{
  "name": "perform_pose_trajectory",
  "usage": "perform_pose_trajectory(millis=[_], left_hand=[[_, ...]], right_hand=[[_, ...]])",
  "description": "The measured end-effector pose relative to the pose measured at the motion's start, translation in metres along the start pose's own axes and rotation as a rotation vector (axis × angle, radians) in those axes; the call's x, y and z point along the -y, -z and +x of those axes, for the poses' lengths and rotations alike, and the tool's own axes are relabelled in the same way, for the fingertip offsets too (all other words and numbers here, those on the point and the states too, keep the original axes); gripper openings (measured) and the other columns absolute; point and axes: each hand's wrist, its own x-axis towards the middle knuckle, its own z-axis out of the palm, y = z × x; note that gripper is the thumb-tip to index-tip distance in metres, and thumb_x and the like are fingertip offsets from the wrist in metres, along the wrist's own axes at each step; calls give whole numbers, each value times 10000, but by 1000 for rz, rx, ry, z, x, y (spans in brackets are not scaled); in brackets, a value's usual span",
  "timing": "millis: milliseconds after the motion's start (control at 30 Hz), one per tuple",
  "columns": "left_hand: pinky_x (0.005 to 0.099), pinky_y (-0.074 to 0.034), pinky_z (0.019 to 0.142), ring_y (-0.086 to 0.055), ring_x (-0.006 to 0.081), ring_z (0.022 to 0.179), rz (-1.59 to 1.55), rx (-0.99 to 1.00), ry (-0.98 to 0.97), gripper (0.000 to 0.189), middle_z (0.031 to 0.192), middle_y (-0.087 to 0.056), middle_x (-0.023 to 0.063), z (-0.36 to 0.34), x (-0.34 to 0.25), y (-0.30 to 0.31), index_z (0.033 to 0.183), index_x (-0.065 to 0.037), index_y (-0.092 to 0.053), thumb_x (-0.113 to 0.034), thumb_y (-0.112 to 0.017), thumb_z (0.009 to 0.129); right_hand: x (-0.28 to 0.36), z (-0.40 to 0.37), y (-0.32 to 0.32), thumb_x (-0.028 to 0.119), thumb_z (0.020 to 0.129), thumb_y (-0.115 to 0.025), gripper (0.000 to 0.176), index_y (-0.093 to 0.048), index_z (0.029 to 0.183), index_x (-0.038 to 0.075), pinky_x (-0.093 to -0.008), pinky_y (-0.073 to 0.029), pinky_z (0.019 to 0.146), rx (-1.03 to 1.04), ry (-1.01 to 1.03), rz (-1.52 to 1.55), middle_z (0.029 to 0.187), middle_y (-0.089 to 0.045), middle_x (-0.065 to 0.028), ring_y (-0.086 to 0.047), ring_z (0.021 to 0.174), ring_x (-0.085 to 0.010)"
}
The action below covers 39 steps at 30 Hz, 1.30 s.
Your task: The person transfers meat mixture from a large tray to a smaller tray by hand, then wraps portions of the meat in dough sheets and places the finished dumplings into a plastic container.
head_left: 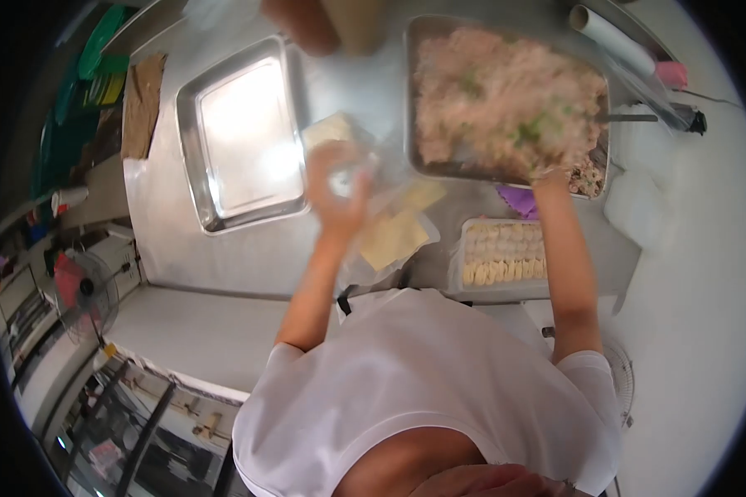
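My left hand [337, 186] is curled over the steel table, blurred by motion. Something pale shows between its thumb and fingers, too smeared to name. Just beyond it lies a pale yellow block or stack [330, 131]. Square yellow dough sheets [395, 240] rest on clear plastic to its right. My right hand [550, 172] is at the near edge of a steel pan [464, 172], against the pink minced meat [506, 91] flecked with green. Blur and the meat hide its fingers. Below that pan, a white tray [461, 263] holds rows of small filled dumplings [506, 257].
A shiny steel tray [249, 141] stands on the left of the table. Blurred brown shapes [302, 23] are at the far edge. A white roll [613, 40] and a dark-ended tool [686, 118] lie at right. Purple cloth or plastic [518, 200] sits beneath the pan. A fan [85, 287] stands left.
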Motion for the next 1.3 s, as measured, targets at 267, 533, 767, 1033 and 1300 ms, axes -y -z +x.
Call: perform_pose_trajectory(millis=[267, 533, 767, 1033, 1300], left_hand=[[496, -364, 886, -518, 303, 1025, 1333, -447, 613, 536, 1040, -566, 139, -15, 118, 157, 1131, -41, -534, -389, -694, 757], [474, -406, 890, -609, 291, 953, 1080, 63, 875, 469, 1051, -624, 167, -56, 156, 201, 1080, -70, -584, -332, -737, 722], [386, -570, 705, -593, 299, 968, -152, -374, 1388, 445, 1073, -546, 181, -99, 202, 234, 1129, 102, -445, -131, -634, 801], [436, -542, 826, -589, 312, 963, -759, -894, 1058, 360, 1040, -557, 163, -107, 151, 227, 1061, 73, -489, 0, -441, 712], [357, -595, 730, -634, 265, 836, -789, -796, 1112, 151, 919, -593, 139, -169, 96, 234, 824, -4, -492, 20, -416, 695]], right_hand=[[17, 3, -21, 371, 955, -340, 517, -371, 1375, 71, -414, -375, 1024, 250, 73, 296, 1378, -429, -110, -449, 1220, -279], [8, 0, -26, 340, 960, -346, 498, -363, 1374, 64, -403, -372, 1025, 311, 62, 385, 1375, -428, -110, -441, 1224, -271], [5, -1, -29, 313, 964, -351, 482, -356, 1373, 59, -393, -369, 1026, 349, 63, 441, 1372, -427, -110, -434, 1227, -264], [5, -3, -30, 282, 968, -357, 465, -348, 1373, 52, -381, -366, 1026, 377, 67, 466, 1369, -425, -110, -425, 1230, -256], [2, -6, -39, 325, 956, -352, 456, -391, 1319, 52, -391, -408, 964, 386, 67, 449, 1286, -463, -113, -461, 1166, -249]])
